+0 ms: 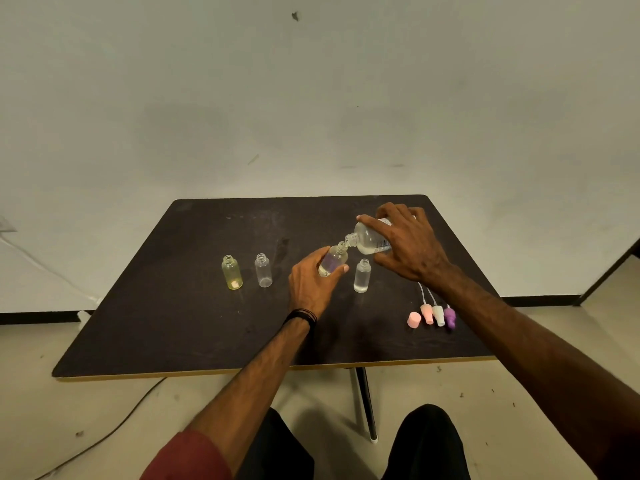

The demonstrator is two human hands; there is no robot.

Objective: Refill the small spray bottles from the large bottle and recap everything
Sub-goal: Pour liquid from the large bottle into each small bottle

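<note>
Fingers of both hands grip bottles, large bottle (372,237) tipped to small bottle (333,260), above dark table (194,323).

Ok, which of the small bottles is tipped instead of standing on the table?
The purple-tinted small bottle gripped in the left hand, tilted toward the large bottle; the other three stand upright.
</note>
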